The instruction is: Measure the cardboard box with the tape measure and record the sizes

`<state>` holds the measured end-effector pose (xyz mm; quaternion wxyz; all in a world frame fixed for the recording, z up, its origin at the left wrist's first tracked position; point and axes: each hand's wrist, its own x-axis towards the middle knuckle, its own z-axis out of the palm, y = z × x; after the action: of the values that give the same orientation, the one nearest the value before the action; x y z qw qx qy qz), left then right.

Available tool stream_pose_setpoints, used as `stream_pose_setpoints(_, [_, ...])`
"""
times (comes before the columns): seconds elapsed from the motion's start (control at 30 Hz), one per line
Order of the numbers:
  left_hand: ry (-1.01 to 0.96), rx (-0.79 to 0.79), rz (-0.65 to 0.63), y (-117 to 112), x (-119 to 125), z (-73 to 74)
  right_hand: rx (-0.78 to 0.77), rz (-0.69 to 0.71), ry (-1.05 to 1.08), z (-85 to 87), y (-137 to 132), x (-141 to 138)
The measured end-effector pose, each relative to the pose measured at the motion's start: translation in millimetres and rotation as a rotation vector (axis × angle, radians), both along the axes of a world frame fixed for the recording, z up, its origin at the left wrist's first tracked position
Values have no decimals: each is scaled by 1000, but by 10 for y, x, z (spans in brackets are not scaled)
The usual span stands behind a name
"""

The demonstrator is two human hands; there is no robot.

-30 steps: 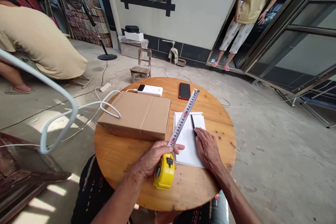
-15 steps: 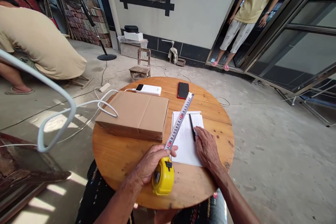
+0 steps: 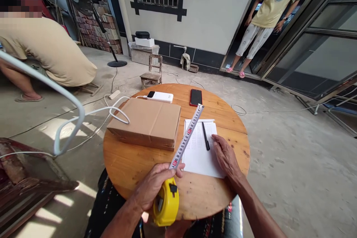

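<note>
My left hand (image 3: 152,183) is closed around a yellow tape measure (image 3: 167,203) near the table's front edge. Its extended blade (image 3: 186,137) slants away to the upper right, passing above the left side of some white paper sheets (image 3: 199,165). At the paper's right edge lies my right hand (image 3: 227,156), palm down, with fingers stretched out and nothing seen in them. A black pen (image 3: 205,136) rests on the paper just left of those fingertips. Left of the blade sits a closed cardboard box (image 3: 150,119).
On the round wooden table (image 3: 231,119) are a white power bank (image 3: 163,97) and a red-edged phone (image 3: 196,97). A pale cable (image 3: 67,95) loops over the box. Behind stands a small wooden chair (image 3: 152,70). One person crouches at left; another stands in the doorway.
My right hand has slid off the pen to the right and leaves it lying on the paper. The tape measure in my left hand has come lower and slightly left.
</note>
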<state>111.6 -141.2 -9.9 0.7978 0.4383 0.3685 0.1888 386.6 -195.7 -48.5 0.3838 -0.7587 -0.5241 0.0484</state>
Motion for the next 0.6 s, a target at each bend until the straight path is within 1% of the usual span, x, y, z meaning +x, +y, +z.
stream_pose_setpoints(0.1, [22,24,-32,-42,-124,29,-51,30,40,79,3,52])
stream_pose_setpoints(0.2, [39,20,-37,-82,-260,58,-89,-2,36,135,-7,66])
stream_pose_setpoints(0.27, [41,-5,-26,-101,-356,69,-99,-26,4,171,-15,33])
stream_pose_setpoints(0.33, [34,-29,-7,-109,-452,71,-74,-32,-33,227,-10,-37])
stream_pose_setpoints(0.4, [26,-32,28,-101,-548,71,-27,-24,-56,319,17,-143])
stream_pose_setpoints(0.5, [8,-38,77,-66,-692,85,15,5,-75,518,106,-349])
stream_pose_setpoints(0.6, [-20,-57,93,-18,-835,121,48,95,-158,735,244,-581])
